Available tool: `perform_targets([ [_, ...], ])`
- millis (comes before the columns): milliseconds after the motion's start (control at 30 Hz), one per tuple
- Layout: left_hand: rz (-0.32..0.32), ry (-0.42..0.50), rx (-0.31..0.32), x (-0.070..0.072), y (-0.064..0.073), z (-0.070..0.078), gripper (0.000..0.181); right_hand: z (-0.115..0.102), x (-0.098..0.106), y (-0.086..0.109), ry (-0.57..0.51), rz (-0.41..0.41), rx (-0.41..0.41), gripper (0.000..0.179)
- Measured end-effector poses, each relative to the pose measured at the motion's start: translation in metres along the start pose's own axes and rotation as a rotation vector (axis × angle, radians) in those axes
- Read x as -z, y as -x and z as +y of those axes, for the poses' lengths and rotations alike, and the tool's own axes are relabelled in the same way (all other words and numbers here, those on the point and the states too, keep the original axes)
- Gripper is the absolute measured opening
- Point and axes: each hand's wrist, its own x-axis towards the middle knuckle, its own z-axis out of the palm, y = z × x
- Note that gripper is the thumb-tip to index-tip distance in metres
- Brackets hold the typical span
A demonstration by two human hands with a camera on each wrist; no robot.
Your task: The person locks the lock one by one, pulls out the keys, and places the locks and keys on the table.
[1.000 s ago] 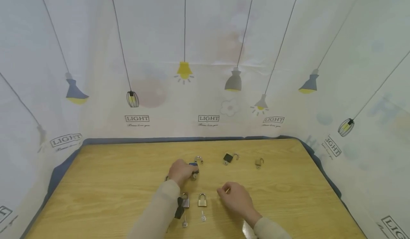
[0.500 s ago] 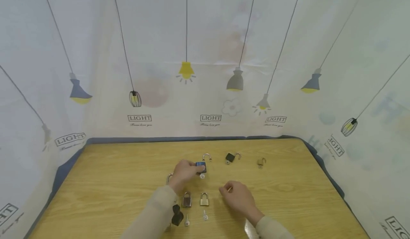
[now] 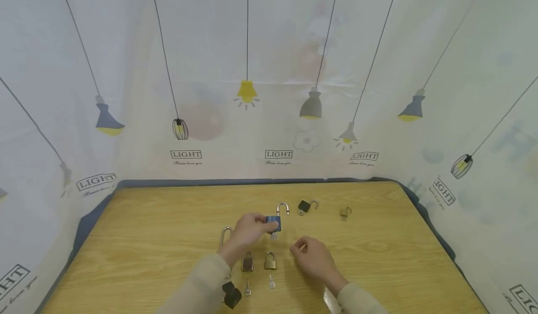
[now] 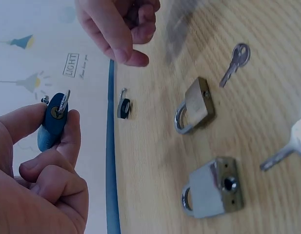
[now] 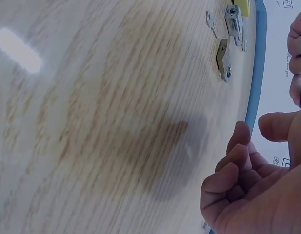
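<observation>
My left hand pinches a blue padlock between thumb and fingers. Its shackle stands open at the top, and a key sticks out of the keyhole in the left wrist view. To the right of it, my right hand holds nothing, its fingers loosely curled over the table. Below the blue padlock lie a closed brass padlock and a closed silver-edged padlock. A loose key lies before the brass one, another key before the other.
An open black padlock and a small open brass padlock lie farther back on the wooden table. Another shackle shows behind my left wrist. A printed cloth surrounds the table.
My left hand has moved right with the blue padlock, whose blue front has turned more into view. My right hand stays nearly where it was.
</observation>
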Motion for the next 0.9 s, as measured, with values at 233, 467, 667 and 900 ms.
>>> perform_targets([
  [233, -0.035, 0.009, -0.027, -0.007, 0.008, -0.001, 0.057, 0.004, 0.006, -0.004, -0.017, 0.002, 0.028, 0.017],
  [467, -0.074, 0.022, -0.041, -0.011, 0.017, 0.003, 0.053, 0.013, 0.021, -0.016, -0.158, -0.045, 0.112, 0.021],
  [667, -0.117, 0.061, -0.052, -0.015, 0.022, 0.002, 0.042, 0.015, 0.038, -0.028, -0.386, -0.067, 0.111, 0.029],
  [900, -0.149, 0.068, -0.076, -0.019, 0.025, 0.000, 0.042, 0.018, 0.046, -0.038, -0.506, -0.152, 0.108, 0.036],
])
